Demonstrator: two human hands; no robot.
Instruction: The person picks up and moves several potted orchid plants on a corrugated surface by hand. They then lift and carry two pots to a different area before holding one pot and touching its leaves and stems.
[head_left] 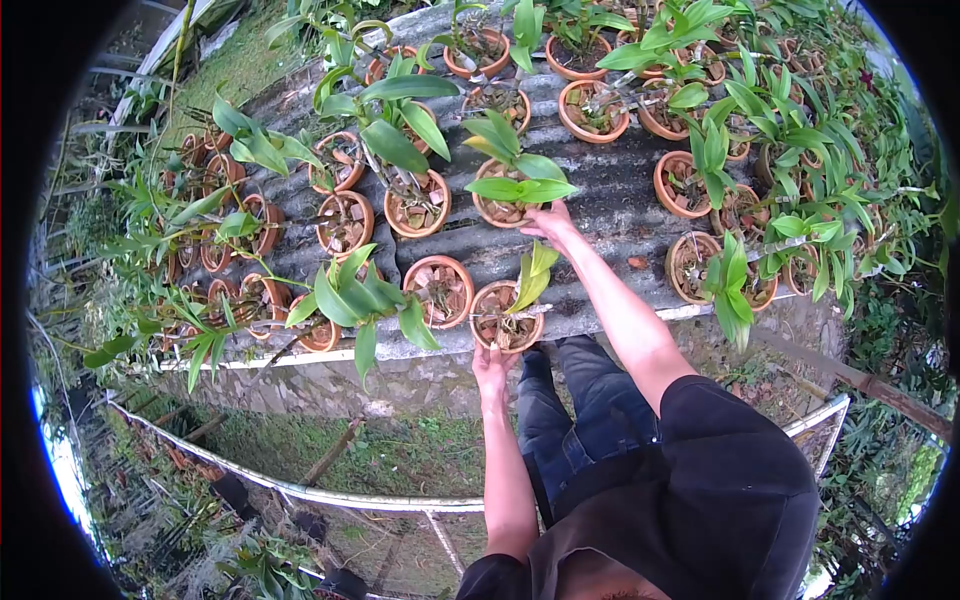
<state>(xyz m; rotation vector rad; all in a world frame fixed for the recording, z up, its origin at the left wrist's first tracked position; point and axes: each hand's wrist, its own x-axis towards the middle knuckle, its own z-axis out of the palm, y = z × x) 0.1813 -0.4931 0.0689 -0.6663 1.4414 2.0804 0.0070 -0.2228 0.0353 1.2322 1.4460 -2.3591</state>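
My left hand (492,368) grips the near side of a clay pot (487,302) at the front edge of the bench. That pot holds brown chunks and a plant with a yellow-green leaf (535,275). Farther forward, my right hand (548,222) is closed on the lower right rim of another clay pot (487,212). Broad green leaves (520,188) from its plant spread over this pot and cover part of the rim. The fingertips of both hands are partly hidden by the pots. Immediately left of the front pot sits a further clay pot (438,290).
Dark corrugated sheeting (600,225) carries many potted plants, with dense groups at left and right. Leaves of a plant (365,300) hang over the front edge at left. A white rail (380,500) runs behind me, and a pole (850,380) slants at right.
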